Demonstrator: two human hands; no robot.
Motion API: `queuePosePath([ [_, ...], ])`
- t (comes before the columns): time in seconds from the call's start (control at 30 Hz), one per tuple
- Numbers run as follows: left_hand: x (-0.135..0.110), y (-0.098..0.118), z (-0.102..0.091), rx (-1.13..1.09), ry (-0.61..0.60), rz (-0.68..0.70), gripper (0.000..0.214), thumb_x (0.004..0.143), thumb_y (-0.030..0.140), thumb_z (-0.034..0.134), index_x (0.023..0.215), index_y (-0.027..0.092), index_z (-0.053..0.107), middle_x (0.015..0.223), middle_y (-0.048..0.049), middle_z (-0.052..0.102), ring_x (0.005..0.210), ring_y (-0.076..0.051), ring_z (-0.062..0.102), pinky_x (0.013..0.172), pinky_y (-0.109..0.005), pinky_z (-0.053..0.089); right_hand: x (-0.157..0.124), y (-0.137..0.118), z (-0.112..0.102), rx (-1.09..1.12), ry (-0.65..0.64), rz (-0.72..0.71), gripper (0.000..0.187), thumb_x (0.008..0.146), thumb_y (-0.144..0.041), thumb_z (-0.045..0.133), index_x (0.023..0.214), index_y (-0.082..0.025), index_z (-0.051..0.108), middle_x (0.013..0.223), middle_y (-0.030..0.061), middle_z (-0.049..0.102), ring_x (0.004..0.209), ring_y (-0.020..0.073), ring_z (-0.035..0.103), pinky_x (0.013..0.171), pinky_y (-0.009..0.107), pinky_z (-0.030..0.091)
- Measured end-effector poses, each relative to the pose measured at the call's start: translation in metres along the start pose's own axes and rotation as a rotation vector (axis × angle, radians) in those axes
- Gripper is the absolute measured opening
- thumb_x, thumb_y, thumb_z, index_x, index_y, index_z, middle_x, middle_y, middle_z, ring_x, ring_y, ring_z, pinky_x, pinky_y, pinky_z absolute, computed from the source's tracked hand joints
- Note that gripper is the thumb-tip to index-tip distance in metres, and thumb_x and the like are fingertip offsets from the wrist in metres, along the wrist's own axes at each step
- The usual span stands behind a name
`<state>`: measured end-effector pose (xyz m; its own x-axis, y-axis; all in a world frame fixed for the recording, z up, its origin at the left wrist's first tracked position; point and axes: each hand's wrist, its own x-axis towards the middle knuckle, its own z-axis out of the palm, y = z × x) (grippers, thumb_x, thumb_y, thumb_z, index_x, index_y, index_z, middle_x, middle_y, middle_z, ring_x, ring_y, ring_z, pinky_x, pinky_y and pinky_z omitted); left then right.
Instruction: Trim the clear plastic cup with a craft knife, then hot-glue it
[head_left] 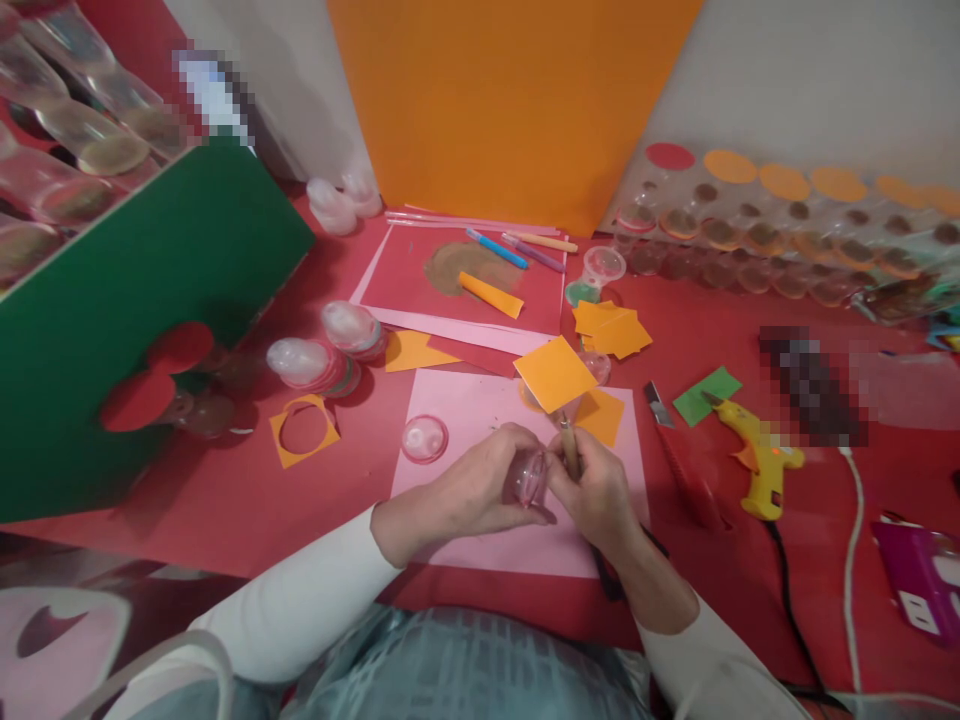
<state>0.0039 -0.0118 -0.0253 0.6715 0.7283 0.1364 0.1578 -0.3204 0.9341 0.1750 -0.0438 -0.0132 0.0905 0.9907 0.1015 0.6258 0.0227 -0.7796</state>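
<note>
My left hand [480,480] is wrapped round a small clear plastic dome cup [529,480] above a pink sheet [450,540]. Against the cup's right side, my right hand [596,485] grips a slim tool like a pen with a tan shaft [571,450], its tip pointing up and away from the cup. Just beyond my right hand, an orange paper square [555,373] rests raised over other pieces. Left of my hands, a clear dome lid with a red rim [424,438] lies on the pink sheet.
On the right are a red utility knife [686,470], a yellow glue gun [761,455] and its cord. Stacked cups [311,365] and a green board [157,330] stand left. Markers [496,248] lie on red paper behind. Rows of bottle-like pieces [780,235] line the back right.
</note>
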Motion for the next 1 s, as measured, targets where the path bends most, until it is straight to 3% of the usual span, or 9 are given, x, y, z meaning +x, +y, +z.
queuePosePath([
  [0.3, 0.001, -0.003, 0.002, 0.020, 0.029, 0.046, 0.051, 0.072, 0.037, 0.076, 0.107, 0.019, 0.044, 0.104, -0.0090, 0.059, 0.092, -0.022, 0.060, 0.078, -0.038, 0.051, -0.001, -0.002, -0.001, 0.005, 0.036, 0.004, 0.010, 0.075, -0.026, 0.050, 0.067, -0.024, 0.045, 0.054, -0.0043, 0.052, 0.047, 0.0124, 0.047, 0.048, 0.023, 0.040],
  [0.63, 0.001, -0.007, 0.004, 0.032, 0.035, 0.122, 0.049, 0.075, 0.035, 0.075, 0.109, 0.019, 0.044, 0.108, -0.0110, 0.059, 0.099, -0.024, 0.061, 0.084, -0.039, 0.051, -0.002, -0.005, -0.003, 0.007, 0.042, -0.036, 0.011, 0.078, -0.024, 0.048, 0.068, -0.025, 0.044, 0.052, -0.0063, 0.045, 0.046, 0.0127, 0.045, 0.048, 0.023, 0.039],
  [0.77, 0.001, -0.005, 0.001, -0.002, -0.004, 0.070, 0.054, 0.075, 0.047, 0.074, 0.110, 0.020, 0.044, 0.109, -0.0123, 0.059, 0.101, -0.026, 0.061, 0.085, -0.040, 0.051, -0.003, -0.005, -0.005, 0.056, 0.017, -0.030, 0.017, 0.081, -0.024, 0.049, 0.067, -0.025, 0.040, 0.054, -0.0059, 0.048, 0.046, 0.0119, 0.045, 0.047, 0.023, 0.039],
  [0.9, 0.001, 0.002, -0.006, -0.051, -0.050, 0.035, 0.072, 0.069, 0.062, 0.071, 0.117, 0.019, 0.040, 0.114, -0.0154, 0.057, 0.103, -0.027, 0.061, 0.086, -0.041, 0.051, -0.004, -0.008, -0.008, 0.048, 0.022, -0.039, 0.019, 0.082, -0.024, 0.050, 0.066, -0.025, 0.041, 0.052, -0.0072, 0.045, 0.047, 0.0114, 0.045, 0.048, 0.022, 0.040],
  [1.0, 0.002, 0.009, -0.011, -0.077, -0.105, 0.024, 0.071, 0.079, 0.071, 0.051, 0.123, 0.016, 0.038, 0.117, -0.0173, 0.057, 0.101, -0.026, 0.061, 0.085, -0.042, 0.050, -0.003, -0.010, -0.009, -0.025, 0.046, -0.070, 0.016, 0.082, -0.022, 0.052, 0.067, -0.024, 0.046, 0.054, -0.0066, 0.047, 0.048, 0.0114, 0.045, 0.049, 0.022, 0.039],
])
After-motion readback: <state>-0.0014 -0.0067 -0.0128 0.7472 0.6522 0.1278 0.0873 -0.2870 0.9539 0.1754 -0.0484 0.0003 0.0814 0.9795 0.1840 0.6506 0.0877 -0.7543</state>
